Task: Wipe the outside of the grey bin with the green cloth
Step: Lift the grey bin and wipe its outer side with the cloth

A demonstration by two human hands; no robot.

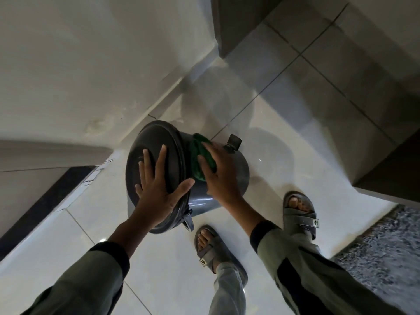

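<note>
The grey bin stands on the white tiled floor in the middle of the head view, tilted towards the wall, its dark round lid closed. My left hand lies flat on the lid with the fingers spread. My right hand presses the green cloth against the bin's upper side wall, just below the lid rim. Most of the cloth is hidden under my palm. A foot pedal sticks out at the bin's far side.
A pale wall runs close behind the bin on the left. A brown cabinet base stands at the top, another dark unit at the right. My sandalled feet stand just in front of the bin. A speckled mat lies at the lower right.
</note>
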